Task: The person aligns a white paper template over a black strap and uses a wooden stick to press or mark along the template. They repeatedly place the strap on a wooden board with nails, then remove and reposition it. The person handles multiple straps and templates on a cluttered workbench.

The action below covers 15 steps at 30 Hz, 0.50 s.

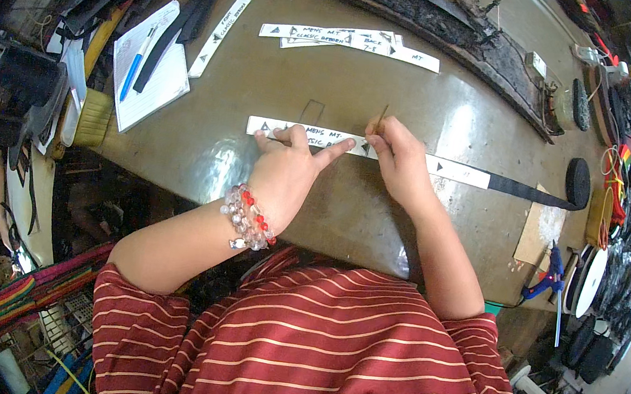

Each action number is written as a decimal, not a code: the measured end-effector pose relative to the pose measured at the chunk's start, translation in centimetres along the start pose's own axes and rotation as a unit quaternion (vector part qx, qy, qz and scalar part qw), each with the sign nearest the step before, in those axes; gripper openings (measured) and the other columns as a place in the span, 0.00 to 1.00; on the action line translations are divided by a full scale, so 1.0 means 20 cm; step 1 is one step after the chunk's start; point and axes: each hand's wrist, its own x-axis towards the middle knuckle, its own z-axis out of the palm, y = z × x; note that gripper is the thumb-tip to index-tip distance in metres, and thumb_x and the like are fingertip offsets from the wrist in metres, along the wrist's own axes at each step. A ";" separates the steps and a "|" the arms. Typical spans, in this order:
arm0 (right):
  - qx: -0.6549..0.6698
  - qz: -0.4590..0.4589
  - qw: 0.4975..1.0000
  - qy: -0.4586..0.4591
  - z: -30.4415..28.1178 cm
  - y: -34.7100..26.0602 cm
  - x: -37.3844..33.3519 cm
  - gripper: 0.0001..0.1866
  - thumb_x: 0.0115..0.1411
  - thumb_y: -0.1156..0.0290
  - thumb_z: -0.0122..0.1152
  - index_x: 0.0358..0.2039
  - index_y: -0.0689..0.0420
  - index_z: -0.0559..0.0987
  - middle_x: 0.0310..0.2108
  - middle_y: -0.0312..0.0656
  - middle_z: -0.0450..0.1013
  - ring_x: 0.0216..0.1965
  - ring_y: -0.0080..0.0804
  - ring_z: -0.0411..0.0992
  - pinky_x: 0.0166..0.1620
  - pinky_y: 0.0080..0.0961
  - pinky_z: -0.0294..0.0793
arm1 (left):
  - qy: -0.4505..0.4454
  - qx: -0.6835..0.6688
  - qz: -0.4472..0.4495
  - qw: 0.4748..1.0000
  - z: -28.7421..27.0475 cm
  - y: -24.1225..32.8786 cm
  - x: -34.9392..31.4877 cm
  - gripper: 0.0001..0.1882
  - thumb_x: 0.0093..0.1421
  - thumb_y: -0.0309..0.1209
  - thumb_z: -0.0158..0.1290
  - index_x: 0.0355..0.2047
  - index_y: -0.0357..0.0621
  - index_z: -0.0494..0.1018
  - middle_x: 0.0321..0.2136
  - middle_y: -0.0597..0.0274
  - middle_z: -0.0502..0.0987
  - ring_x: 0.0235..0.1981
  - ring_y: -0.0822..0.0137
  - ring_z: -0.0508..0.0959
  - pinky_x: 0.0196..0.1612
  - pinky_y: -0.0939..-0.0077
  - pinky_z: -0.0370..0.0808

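A long white template strip with black triangle marks lies across the table in front of me. Under its right end runs a black band, leading to a coiled roll. My left hand rests on the strip's left half, fingers spread and pressing it down; a beaded bracelet circles that wrist. My right hand is closed in a pinch around a thin brownish pencil-like stick, held upright at the strip's middle. Its lower tip is hidden by my fingers.
More white template strips lie farther back, beside a long dark, worn slab. At left are a paper pad, a blue pen and black straps. A blue glue gun sits at the right edge.
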 end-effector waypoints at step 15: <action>-0.080 -0.002 0.992 0.099 -0.19 0.15 -0.21 0.04 0.57 0.78 0.54 0.32 0.62 0.70 0.31 0.50 0.71 0.35 0.49 0.71 0.38 0.35 0.70 | 0.064 -0.034 0.126 0.989 -0.13 0.11 0.18 0.13 0.55 0.25 0.46 0.40 0.35 0.72 0.32 0.51 0.71 0.33 0.57 0.76 0.33 0.68 0.77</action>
